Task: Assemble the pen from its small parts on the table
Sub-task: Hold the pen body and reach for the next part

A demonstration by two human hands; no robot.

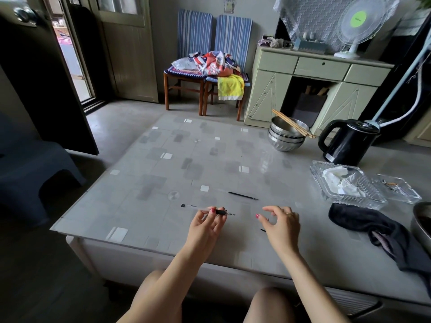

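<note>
A left hand (205, 223) pinches the partly built pen barrel (207, 209) while the right hand (281, 221) hovers empty-fingered, a refill (243, 195) lying unfitted on the table (163, 164).

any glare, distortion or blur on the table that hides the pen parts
Head view: wide-angle bending curves the table edges; soft window sheen on its far half, none over the pen barrel or refill; dim light leaves the small part under the right hand indistinct.

It was a lived-in home: cushioned chairs (211, 73) piled with laundry, a kettle (347, 141), steel bowls (285, 136) and a fan (356, 24).
</note>
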